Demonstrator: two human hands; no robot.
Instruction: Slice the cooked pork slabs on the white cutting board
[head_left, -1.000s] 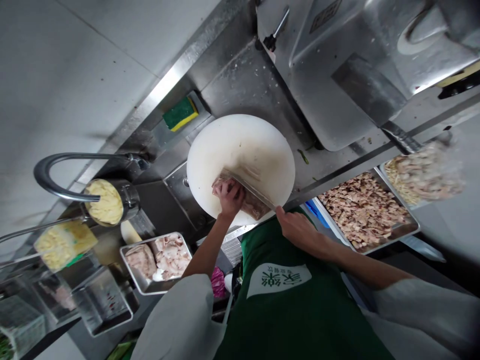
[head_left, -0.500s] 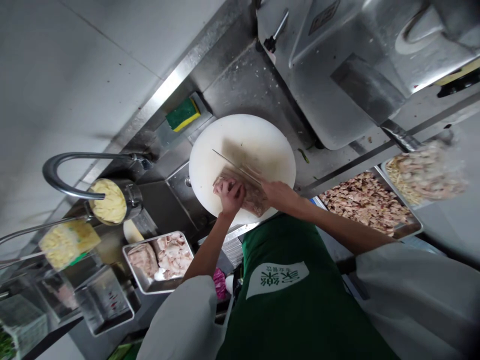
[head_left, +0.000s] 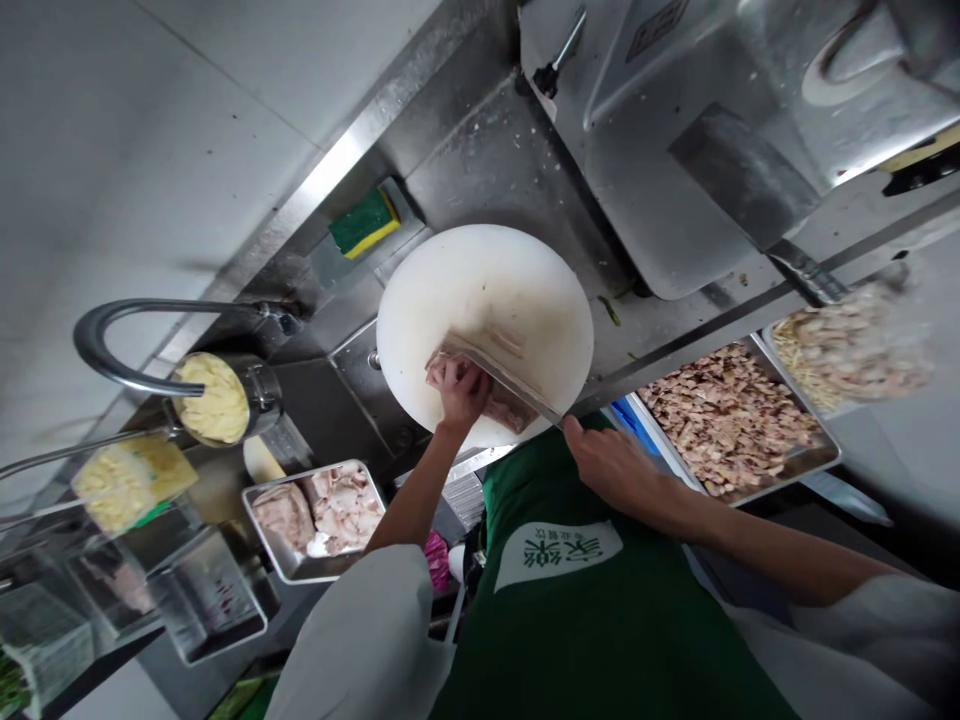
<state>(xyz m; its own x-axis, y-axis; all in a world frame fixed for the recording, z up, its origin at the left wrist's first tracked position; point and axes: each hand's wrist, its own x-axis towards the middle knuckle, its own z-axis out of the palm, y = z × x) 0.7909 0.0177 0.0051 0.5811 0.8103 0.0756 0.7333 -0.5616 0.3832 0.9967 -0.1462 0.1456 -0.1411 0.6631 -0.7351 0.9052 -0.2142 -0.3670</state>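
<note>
On a round white cutting board [head_left: 480, 270] lies a piece of pale pink meat [head_left: 510, 408]. My left hand [head_left: 463, 392] presses on it with curled fingers, holding it against the board. My right hand [head_left: 611, 465] is wrapped round the handle of a knife [head_left: 506, 375], whose long blade lies along the meat's far side, close to my left fingertips. Just beyond the blade rests a thin cut strip of meat [head_left: 504, 342]. The knife's handle is mostly hidden in my right fist.
A tray of meat slabs [head_left: 349, 510] stands left of the board, a tray of chopped meat [head_left: 731, 420] to the right. A cleaver [head_left: 742, 175] lies on the metal machine at upper right. A sponge [head_left: 365, 224] and a curved faucet [head_left: 135, 305] are at left.
My right hand has drawn the knife back toward my body and to the right. A cut strip now shows beyond the blade. My left hand has stayed on the meat.
</note>
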